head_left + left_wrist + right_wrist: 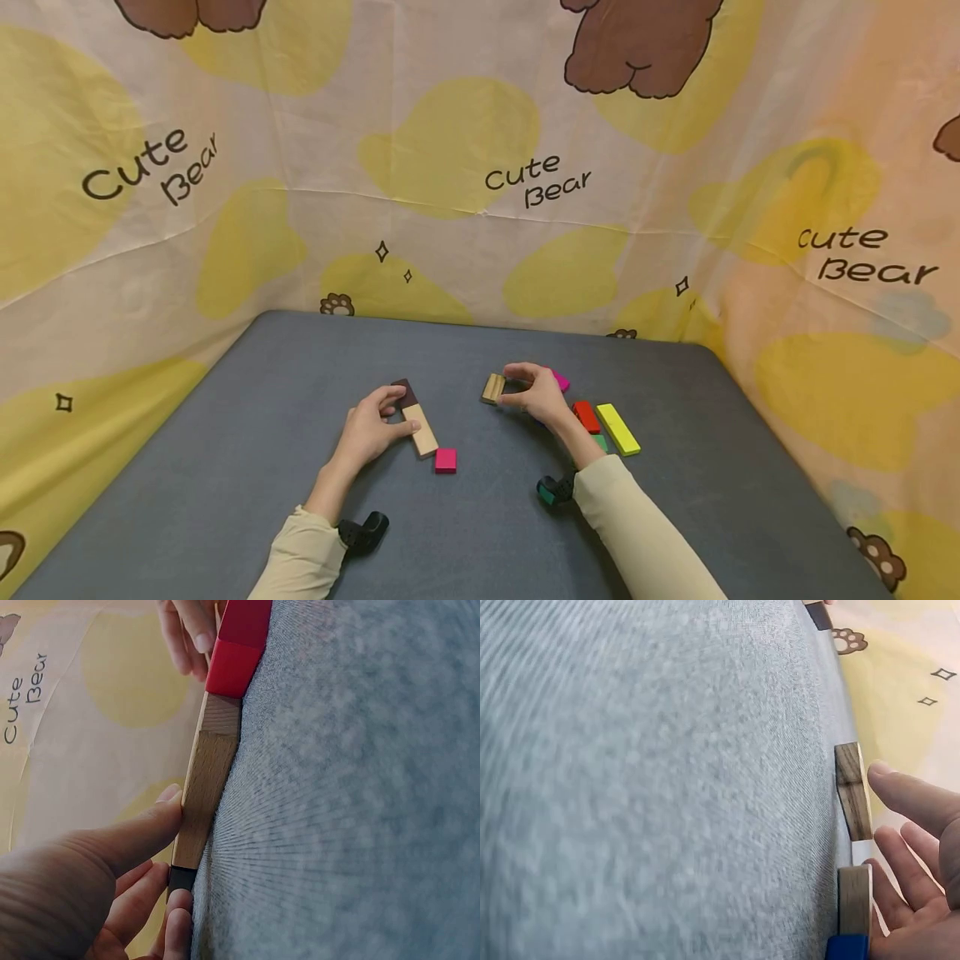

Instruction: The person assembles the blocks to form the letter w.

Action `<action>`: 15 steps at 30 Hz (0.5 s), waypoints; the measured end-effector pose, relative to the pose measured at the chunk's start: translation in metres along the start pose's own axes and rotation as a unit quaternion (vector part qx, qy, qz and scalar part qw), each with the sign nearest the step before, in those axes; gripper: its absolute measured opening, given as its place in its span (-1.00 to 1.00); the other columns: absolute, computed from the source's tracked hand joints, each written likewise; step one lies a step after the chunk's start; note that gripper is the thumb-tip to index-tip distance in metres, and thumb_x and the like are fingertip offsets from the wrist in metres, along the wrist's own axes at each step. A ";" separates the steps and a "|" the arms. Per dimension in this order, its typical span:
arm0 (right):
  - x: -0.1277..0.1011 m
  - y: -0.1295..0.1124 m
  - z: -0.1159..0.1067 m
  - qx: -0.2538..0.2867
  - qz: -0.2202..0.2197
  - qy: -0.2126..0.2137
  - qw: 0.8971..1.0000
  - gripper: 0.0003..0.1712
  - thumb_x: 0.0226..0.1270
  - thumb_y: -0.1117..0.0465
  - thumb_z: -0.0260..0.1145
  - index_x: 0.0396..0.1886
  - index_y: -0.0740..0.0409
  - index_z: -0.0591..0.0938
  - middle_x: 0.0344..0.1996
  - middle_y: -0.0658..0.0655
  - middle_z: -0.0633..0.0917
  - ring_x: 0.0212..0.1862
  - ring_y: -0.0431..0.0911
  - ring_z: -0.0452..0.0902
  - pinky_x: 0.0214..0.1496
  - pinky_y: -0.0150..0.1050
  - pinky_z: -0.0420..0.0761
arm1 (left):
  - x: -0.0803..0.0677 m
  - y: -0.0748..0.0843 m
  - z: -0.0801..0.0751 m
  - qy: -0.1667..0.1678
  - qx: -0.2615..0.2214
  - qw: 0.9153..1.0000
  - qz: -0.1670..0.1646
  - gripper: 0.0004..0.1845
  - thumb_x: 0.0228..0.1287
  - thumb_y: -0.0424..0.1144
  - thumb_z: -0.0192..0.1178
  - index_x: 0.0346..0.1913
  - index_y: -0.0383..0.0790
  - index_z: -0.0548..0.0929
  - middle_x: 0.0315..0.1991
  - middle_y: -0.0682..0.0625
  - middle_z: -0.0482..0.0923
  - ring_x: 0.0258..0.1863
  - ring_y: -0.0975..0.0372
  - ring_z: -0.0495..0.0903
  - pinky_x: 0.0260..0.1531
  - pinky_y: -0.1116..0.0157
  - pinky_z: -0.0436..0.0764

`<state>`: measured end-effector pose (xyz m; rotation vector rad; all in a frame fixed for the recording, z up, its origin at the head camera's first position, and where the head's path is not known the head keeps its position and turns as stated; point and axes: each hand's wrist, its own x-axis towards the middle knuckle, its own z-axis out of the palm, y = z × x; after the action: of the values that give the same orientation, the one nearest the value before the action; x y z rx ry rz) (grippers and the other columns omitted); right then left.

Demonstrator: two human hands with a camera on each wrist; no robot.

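Note:
On the grey table, a dark brown block (403, 392) and a pale wood block (423, 433) lie end to end in a slanting row. My left hand (367, 427) is at the row's left side, thumb along the pale wood and fingertips against the dark block. A pinkish-red square block (446, 461) sits at the row's near end. My right hand (538, 393) hovers by a striped wood block (492, 388), its thumb and fingers spread apart. In the right wrist view the thumb is just off that block, and another wood block (855, 900) lies near the fingers.
Right of the right hand lie a magenta block (561, 380), a red block (586, 416), a long yellow block (618, 429) and a partly covered green block (600, 442). A blue block (847, 948) shows beneath the hand. A printed cloth (450, 250) hangs behind the table.

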<state>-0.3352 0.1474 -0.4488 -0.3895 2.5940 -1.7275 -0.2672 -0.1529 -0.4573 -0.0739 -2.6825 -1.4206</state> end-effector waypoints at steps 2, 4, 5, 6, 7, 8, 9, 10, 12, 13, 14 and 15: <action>0.001 0.000 0.002 -0.010 -0.001 0.004 1.000 -0.33 -0.02 0.41 0.59 0.16 0.35 0.59 0.03 0.19 0.67 0.12 0.09 0.53 0.05 -0.06 0.57 | 0.000 0.000 0.000 -0.001 0.000 1.000 0.001 -0.34 0.10 -0.20 0.50 0.28 -0.22 0.53 0.21 -0.20 0.53 0.14 -0.07 0.52 0.10 -0.06 0.46; 0.002 0.001 0.003 -0.017 0.000 0.006 1.000 -0.32 -0.03 0.42 0.59 0.16 0.35 0.58 0.03 0.19 0.66 0.13 0.08 0.52 0.16 -0.03 0.50 | 0.000 0.001 0.000 -0.001 -0.001 1.000 0.001 -0.34 0.09 -0.20 0.50 0.28 -0.22 0.53 0.21 -0.19 0.53 0.15 -0.07 0.52 0.10 -0.06 0.46; 0.003 0.001 0.004 -0.023 0.001 0.009 1.000 -0.32 -0.04 0.42 0.60 0.16 0.34 0.58 0.03 0.18 0.66 0.13 0.08 0.52 0.16 -0.01 0.50 | 0.000 0.000 0.000 -0.001 -0.002 1.000 0.002 -0.34 0.10 -0.20 0.50 0.28 -0.22 0.52 0.21 -0.19 0.53 0.15 -0.07 0.52 0.10 -0.06 0.46; 0.004 0.001 0.004 -0.028 0.002 0.011 1.000 -0.32 -0.05 0.42 0.60 0.16 0.34 0.58 0.03 0.18 0.66 0.12 0.08 0.52 0.16 0.00 0.50 | 0.000 0.000 0.000 -0.001 -0.002 1.000 0.002 -0.34 0.10 -0.20 0.50 0.28 -0.22 0.52 0.21 -0.19 0.53 0.15 -0.07 0.51 0.10 -0.06 0.46; 0.004 0.001 0.005 -0.034 0.004 0.013 0.999 -0.30 -0.05 0.42 0.60 0.16 0.34 0.58 0.03 0.17 0.66 0.12 0.08 0.51 0.15 0.01 0.50 | 0.000 0.000 0.000 -0.001 -0.003 1.000 0.001 -0.34 0.10 -0.20 0.50 0.28 -0.22 0.52 0.22 -0.19 0.53 0.15 -0.07 0.51 0.11 -0.06 0.46; 0.004 0.002 0.005 -0.036 0.009 0.015 0.999 -0.29 -0.07 0.41 0.61 0.17 0.32 0.58 0.03 0.16 0.66 0.12 0.07 0.51 0.16 0.00 0.50 | 0.000 0.000 0.000 -0.001 -0.003 1.000 0.001 -0.34 0.10 -0.20 0.50 0.28 -0.22 0.52 0.22 -0.20 0.53 0.15 -0.08 0.51 0.11 -0.06 0.46; 0.005 0.002 0.005 -0.037 0.014 0.015 0.999 -0.28 -0.08 0.41 0.62 0.17 0.31 0.58 0.03 0.16 0.66 0.12 0.07 0.50 0.16 -0.01 0.50 | 0.000 0.000 0.000 -0.001 -0.002 1.000 0.000 -0.34 0.10 -0.19 0.50 0.28 -0.22 0.52 0.22 -0.20 0.53 0.15 -0.08 0.51 0.11 -0.06 0.46; 0.005 0.002 0.006 -0.040 0.013 0.015 0.999 -0.27 -0.08 0.41 0.62 0.18 0.32 0.57 0.04 0.16 0.65 0.12 0.08 0.50 0.16 0.00 0.50 | 0.000 0.000 0.000 -0.001 -0.001 1.000 0.000 -0.34 0.10 -0.19 0.50 0.28 -0.22 0.52 0.22 -0.20 0.52 0.15 -0.08 0.51 0.11 -0.06 0.46; 0.005 0.003 0.007 -0.046 0.016 0.015 0.999 -0.25 -0.09 0.40 0.63 0.19 0.32 0.57 0.05 0.17 0.65 0.13 0.08 0.50 0.18 0.00 0.48 | 0.000 -0.001 0.000 -0.001 0.000 1.000 -0.001 -0.34 0.10 -0.18 0.50 0.28 -0.22 0.52 0.22 -0.21 0.52 0.16 -0.08 0.51 0.11 -0.06 0.46; 0.005 0.003 0.007 -0.048 0.017 0.015 0.999 -0.24 -0.10 0.39 0.64 0.19 0.32 0.57 0.05 0.17 0.65 0.13 0.08 0.49 0.19 -0.01 0.48 | 0.000 -0.001 0.001 0.000 0.000 1.000 -0.001 -0.34 0.10 -0.18 0.50 0.28 -0.22 0.52 0.22 -0.21 0.52 0.16 -0.08 0.51 0.11 -0.06 0.46; 0.005 0.003 0.007 -0.048 0.019 0.016 0.999 -0.23 -0.11 0.39 0.64 0.19 0.31 0.57 0.05 0.17 0.65 0.14 0.07 0.49 0.20 -0.01 0.47 | 0.000 -0.001 0.001 0.000 0.001 1.000 -0.001 -0.34 0.10 -0.18 0.50 0.28 -0.22 0.52 0.22 -0.21 0.52 0.16 -0.08 0.51 0.11 -0.06 0.46; 0.005 0.003 0.008 -0.048 0.019 0.017 0.999 -0.23 -0.11 0.38 0.64 0.19 0.31 0.57 0.05 0.17 0.65 0.13 0.07 0.49 0.21 -0.01 0.47 | 0.000 -0.002 0.001 0.000 0.001 1.000 -0.001 -0.34 0.10 -0.17 0.50 0.28 -0.22 0.53 0.22 -0.21 0.52 0.15 -0.08 0.51 0.10 -0.06 0.46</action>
<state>-0.3396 0.1405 -0.4542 -0.3121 2.6962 -1.6161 -0.2677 -0.1533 -0.4589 -0.0710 -2.6842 -1.4181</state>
